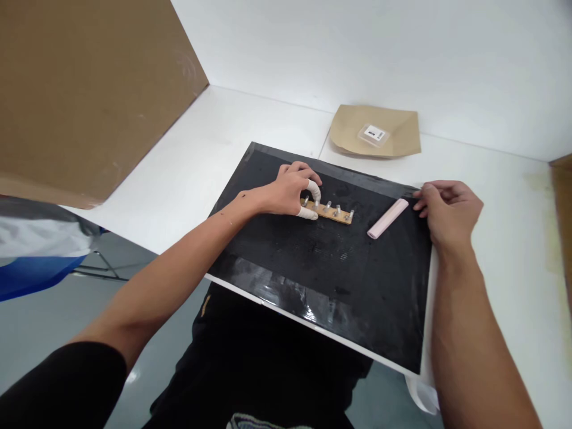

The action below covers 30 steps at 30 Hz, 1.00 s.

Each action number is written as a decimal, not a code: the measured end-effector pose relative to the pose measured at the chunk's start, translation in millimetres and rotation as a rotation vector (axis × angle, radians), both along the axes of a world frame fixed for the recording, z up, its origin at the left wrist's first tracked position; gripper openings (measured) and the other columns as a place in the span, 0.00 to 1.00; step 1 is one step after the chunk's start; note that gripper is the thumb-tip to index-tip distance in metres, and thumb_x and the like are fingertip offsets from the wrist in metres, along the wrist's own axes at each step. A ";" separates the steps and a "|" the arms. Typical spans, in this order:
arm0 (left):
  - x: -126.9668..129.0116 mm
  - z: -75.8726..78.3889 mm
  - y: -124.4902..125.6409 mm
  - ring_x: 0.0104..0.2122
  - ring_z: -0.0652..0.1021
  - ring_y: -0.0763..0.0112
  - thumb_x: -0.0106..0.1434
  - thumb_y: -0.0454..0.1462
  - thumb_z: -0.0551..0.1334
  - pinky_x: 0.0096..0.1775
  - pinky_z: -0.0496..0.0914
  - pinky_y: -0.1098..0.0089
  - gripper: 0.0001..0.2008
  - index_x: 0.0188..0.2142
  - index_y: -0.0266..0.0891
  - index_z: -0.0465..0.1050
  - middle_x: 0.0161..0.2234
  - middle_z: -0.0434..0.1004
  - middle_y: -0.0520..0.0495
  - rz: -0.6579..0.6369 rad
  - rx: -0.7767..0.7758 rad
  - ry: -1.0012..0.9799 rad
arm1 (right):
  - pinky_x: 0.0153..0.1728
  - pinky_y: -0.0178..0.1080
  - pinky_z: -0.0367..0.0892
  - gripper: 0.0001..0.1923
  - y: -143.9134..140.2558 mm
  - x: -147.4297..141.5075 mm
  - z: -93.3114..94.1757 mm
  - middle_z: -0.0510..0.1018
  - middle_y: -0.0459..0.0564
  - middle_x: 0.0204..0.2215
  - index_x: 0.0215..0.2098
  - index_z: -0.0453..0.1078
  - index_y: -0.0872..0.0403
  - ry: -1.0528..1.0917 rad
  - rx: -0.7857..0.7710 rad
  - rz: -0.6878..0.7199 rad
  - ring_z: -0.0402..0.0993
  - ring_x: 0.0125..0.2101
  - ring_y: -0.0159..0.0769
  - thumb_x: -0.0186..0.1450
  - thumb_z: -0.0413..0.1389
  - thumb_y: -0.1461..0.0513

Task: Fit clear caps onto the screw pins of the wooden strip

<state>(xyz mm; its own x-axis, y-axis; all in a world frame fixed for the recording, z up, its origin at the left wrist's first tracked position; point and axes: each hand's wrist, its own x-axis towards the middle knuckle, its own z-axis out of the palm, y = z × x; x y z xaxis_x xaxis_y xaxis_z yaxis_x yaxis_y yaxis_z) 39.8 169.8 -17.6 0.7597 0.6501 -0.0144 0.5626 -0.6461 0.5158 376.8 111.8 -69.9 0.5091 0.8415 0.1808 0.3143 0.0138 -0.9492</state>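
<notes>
A small wooden strip (338,217) with several metal screws standing in it lies on a black mat (313,262). My left hand (290,190), with finger cots on thumb and forefinger, pinches the left end of the strip near one screw. A pink cylindrical stick (386,218) lies on the mat to the right of the strip. My right hand (449,208) rests at the mat's right edge, its fingertips close to the far end of the stick; whether they touch it I cannot tell.
The mat lies on a white table (201,161). A brown paper envelope (348,128) with a small clear packet (373,135) on it sits at the back. A large cardboard sheet (84,89) stands at the left.
</notes>
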 end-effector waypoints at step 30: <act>3.2 -9.3 -8.3 0.59 0.69 0.52 0.58 0.33 0.65 0.56 0.55 0.52 0.03 0.33 0.40 0.77 0.52 0.79 0.45 0.014 0.052 -0.115 | 0.13 0.25 0.60 0.04 2.2 -1.5 1.6 0.79 0.46 0.24 0.33 0.74 0.56 0.011 0.014 0.001 0.69 0.17 0.24 0.57 0.61 0.64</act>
<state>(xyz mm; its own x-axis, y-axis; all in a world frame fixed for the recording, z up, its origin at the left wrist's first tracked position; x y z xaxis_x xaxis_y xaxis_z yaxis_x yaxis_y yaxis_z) 43.0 161.5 -26.9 0.7454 0.6581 0.1063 0.5106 -0.6662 0.5437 375.3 114.0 -68.3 0.5105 0.8392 0.1872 0.3037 0.0277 -0.9524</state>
